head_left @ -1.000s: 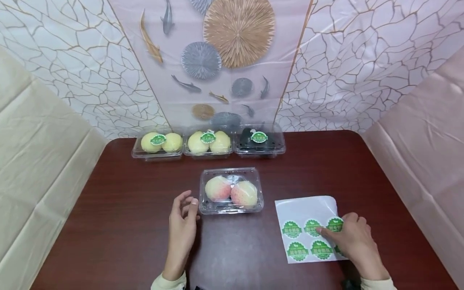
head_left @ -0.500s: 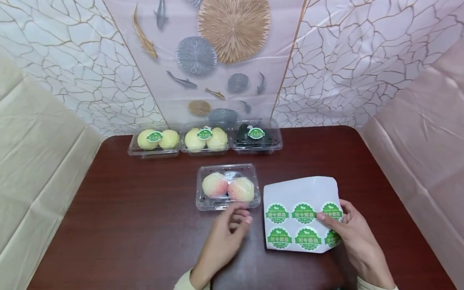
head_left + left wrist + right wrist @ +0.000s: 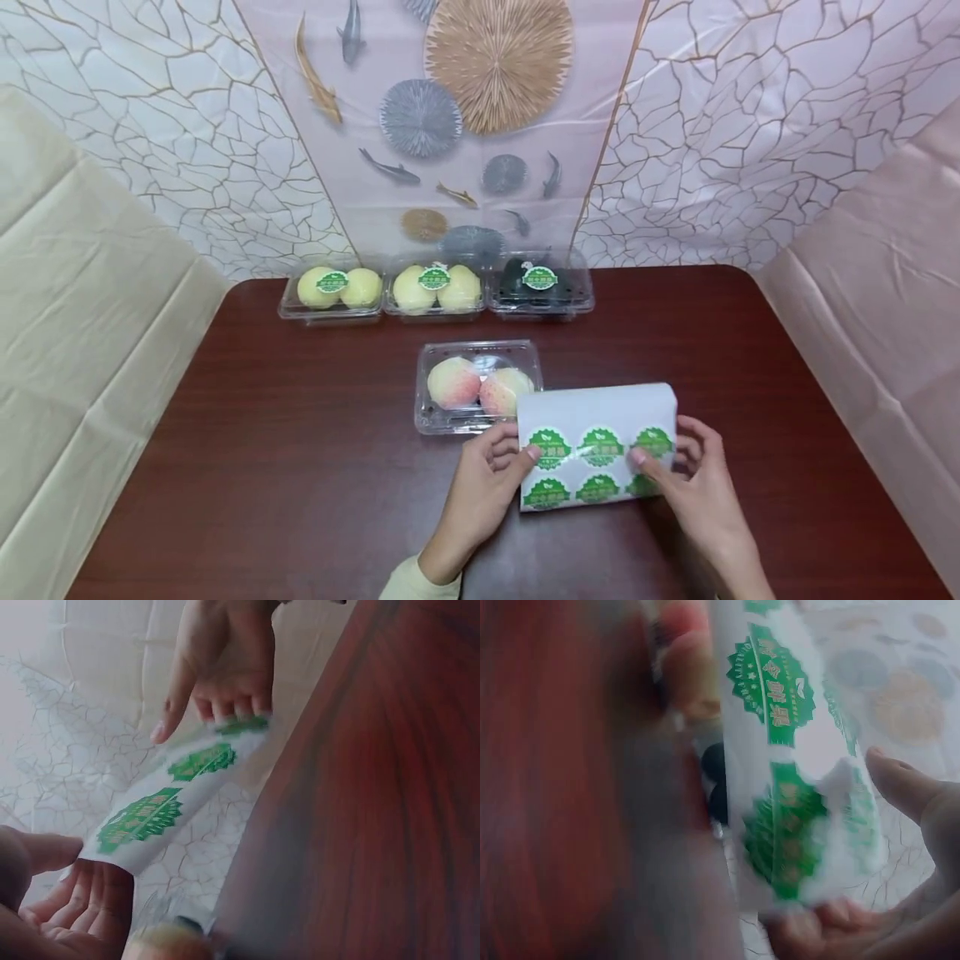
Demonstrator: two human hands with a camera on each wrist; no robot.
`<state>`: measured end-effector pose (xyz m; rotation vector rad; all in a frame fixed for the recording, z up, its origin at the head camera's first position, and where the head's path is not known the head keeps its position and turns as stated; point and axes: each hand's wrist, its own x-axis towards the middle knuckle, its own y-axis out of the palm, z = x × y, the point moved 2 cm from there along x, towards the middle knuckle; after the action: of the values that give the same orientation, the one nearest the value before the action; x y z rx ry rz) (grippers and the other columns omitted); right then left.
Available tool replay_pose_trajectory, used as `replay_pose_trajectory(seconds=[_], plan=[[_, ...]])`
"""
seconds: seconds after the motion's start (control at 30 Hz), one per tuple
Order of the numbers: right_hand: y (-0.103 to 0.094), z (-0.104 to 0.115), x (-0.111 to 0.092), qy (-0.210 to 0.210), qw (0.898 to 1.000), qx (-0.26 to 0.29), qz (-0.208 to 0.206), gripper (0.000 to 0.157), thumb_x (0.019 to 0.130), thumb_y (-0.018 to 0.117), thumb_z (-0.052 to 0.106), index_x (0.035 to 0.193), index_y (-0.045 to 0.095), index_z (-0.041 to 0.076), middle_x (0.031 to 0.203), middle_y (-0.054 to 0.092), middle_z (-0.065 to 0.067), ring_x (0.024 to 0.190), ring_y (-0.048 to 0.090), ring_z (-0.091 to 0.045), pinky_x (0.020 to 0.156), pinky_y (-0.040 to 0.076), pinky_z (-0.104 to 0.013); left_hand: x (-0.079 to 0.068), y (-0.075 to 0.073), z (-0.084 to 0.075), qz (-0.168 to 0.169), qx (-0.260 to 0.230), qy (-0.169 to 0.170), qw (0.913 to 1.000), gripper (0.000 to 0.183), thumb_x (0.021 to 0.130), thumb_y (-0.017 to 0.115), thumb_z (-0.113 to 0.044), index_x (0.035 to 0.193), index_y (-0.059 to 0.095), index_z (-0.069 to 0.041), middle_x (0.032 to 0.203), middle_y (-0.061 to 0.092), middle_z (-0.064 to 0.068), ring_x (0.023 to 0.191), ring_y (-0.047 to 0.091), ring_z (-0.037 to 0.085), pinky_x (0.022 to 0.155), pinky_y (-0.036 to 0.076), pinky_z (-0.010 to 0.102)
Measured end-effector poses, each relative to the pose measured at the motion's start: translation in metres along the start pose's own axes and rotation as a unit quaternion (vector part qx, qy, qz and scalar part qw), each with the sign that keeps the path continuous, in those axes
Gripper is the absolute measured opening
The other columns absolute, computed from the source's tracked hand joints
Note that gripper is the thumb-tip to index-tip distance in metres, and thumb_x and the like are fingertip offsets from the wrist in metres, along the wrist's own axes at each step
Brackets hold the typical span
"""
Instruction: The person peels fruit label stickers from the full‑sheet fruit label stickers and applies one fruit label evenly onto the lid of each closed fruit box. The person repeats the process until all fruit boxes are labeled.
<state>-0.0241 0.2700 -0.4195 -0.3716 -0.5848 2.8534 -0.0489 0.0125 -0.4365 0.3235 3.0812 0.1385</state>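
Observation:
A white sheet of round green stickers [image 3: 596, 408] is held up off the table, bent over at its top and right. My left hand [image 3: 483, 487] pinches its left edge, thumb in front and fingers behind. At the right edge my right hand [image 3: 701, 492] holds the sheet, fingers curled behind it; its thumb looks lifted off the surface in the right wrist view. Just behind the sheet stands a closed clear plastic box [image 3: 438, 417] with two pinkish peaches [image 3: 453, 383], its lower right corner partly covered by the sheet. No sticker shows on its lid.
Along the table's back edge stand three clear boxes with green stickers: one with yellow-green fruit [image 3: 360, 288], another with pale yellow fruit [image 3: 459, 290], and one with dark contents [image 3: 517, 279]. Patterned cloth [image 3: 420, 183] hangs behind the dark red table [image 3: 262, 467].
My right hand has lifted the sticker sheet and brought it left toward the peach box. My left hand has moved right from beside the box and taken the sheet's left edge.

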Motion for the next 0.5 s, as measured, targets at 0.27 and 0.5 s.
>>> replay_pose_trajectory(seconds=[0.27,0.5], plan=[[0.028,0.026,-0.014,-0.337,0.928,-0.137,-0.082,0.066,0.091,0.086,0.034,0.143,0.059,0.002,0.144,0.053,-0.02,0.129,0.05,-0.035,0.112,0.031,-0.016,0.003,-0.015,-0.007,-0.03,0.001,0.027,0.9992,0.023,0.101,0.07,-0.007,0.12,0.068,0.006,0.102,0.075,0.023,0.087,0.073,0.011,0.08,0.06,0.024],[0.051,0.041,-0.014,-0.411,0.885,-0.22,-0.005,0.075,0.098,0.067,0.057,0.154,0.052,0.01,0.157,0.049,-0.012,0.146,0.041,-0.035,0.125,0.024,-0.039,0.002,-0.02,-0.011,0.031,-0.065,0.021,0.9972,0.029,0.107,0.061,-0.008,0.13,0.062,0.009,0.115,0.072,0.03,0.095,0.075,0.015,0.083,0.062,0.03]])
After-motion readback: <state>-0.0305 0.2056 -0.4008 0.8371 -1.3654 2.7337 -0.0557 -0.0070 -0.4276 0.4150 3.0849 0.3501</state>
